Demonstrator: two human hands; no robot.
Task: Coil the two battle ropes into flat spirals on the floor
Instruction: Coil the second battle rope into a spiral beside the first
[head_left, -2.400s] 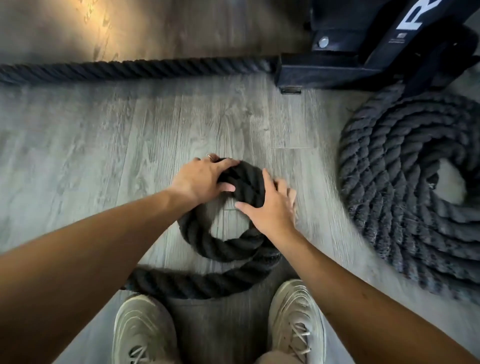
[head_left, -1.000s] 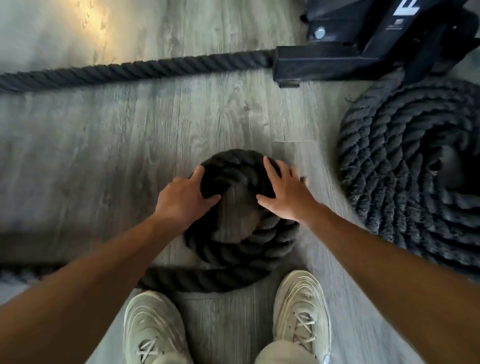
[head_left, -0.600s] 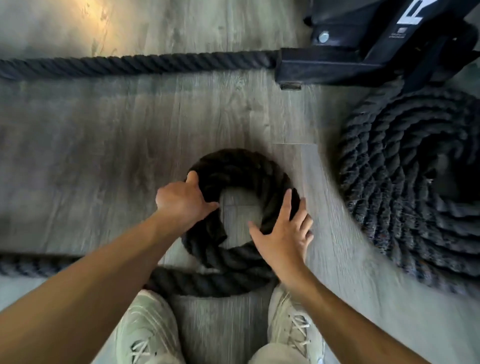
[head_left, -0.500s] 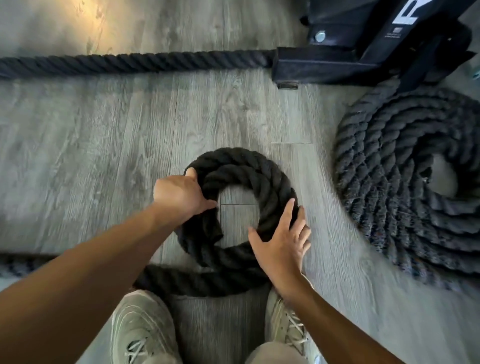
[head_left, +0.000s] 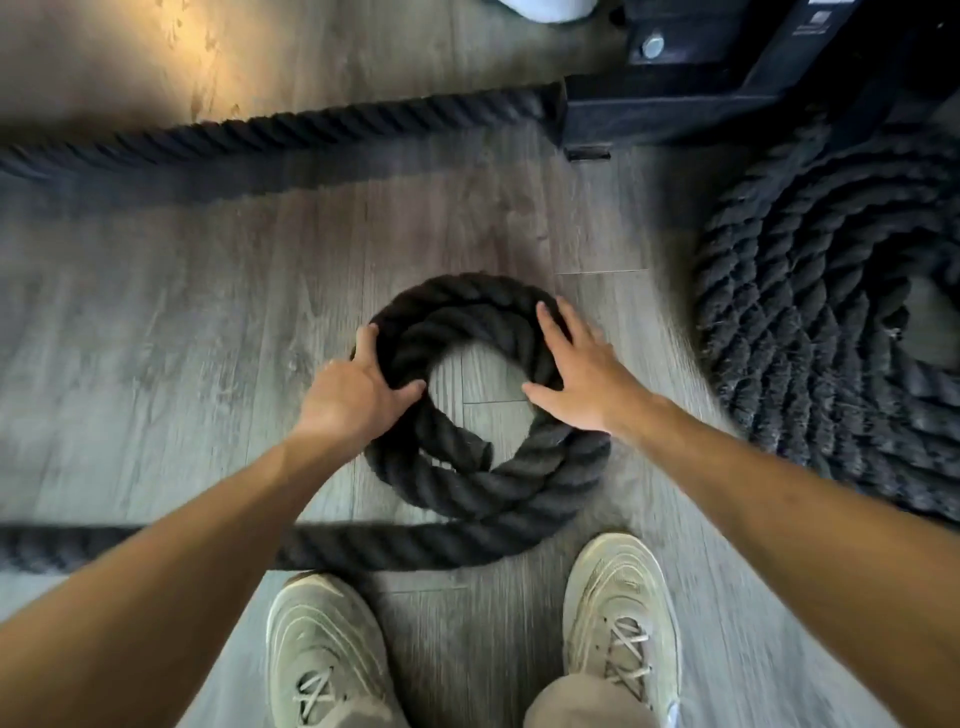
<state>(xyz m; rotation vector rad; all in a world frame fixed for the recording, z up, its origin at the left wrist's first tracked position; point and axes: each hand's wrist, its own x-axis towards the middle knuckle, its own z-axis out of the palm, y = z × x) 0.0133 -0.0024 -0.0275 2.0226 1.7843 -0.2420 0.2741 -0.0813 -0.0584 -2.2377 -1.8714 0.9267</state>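
A thick black battle rope lies on the grey wood floor as a small flat coil (head_left: 483, 467) of about two turns. Its inner end shows inside the ring at the near side. Its loose length (head_left: 395, 545) runs left along the floor past my shoes. My left hand (head_left: 358, 397) grips the coil's left side, thumb inside the ring. My right hand (head_left: 582, 374) lies flat on the coil's right side with fingers spread. A second rope sits at the right as a large finished coil (head_left: 810, 332), partly cut off by the frame edge.
A black metal rack base (head_left: 675, 111) stands at the back right, with a straight stretch of rope (head_left: 311, 135) running left from it. My two pale shoes (head_left: 618, 623) stand just near of the small coil. A white object peeks in at the top edge.
My right hand has moved from the coil's near right side up to its far right side. The left hand keeps its grip on the left side. The coil looks slightly turned.
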